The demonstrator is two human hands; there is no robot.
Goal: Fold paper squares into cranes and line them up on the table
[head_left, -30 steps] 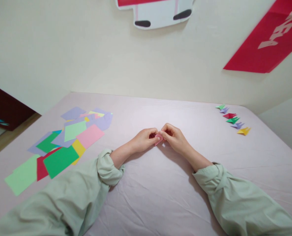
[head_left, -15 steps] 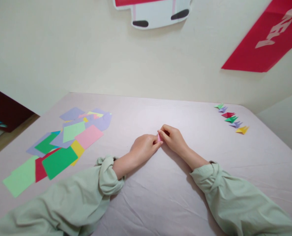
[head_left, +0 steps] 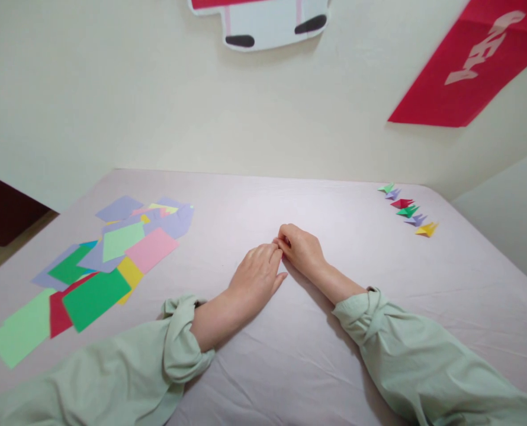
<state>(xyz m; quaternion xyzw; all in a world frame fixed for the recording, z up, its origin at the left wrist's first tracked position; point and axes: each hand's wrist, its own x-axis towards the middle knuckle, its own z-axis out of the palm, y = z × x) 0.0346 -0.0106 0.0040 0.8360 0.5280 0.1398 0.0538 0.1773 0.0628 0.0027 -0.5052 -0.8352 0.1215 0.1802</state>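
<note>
My left hand lies flat on the pale cloth-covered table, fingers stretched out and pressing down near the middle. My right hand sits just right of it with fingers curled in a pinch, fingertips touching the left fingertips. The small pink folded paper that both hands had is hidden under the fingers. Both arms wear pale green sleeves rolled at the wrist.
Several loose coloured paper squares are spread over the table's left side, with a pink sheet among them. A row of several small folded paper pieces lies at the far right. A red banner hangs on the wall.
My left hand went from a pinch on the pink folded paper to lying flat over it. Both hands lowered onto the table. The view shifted slightly right.
</note>
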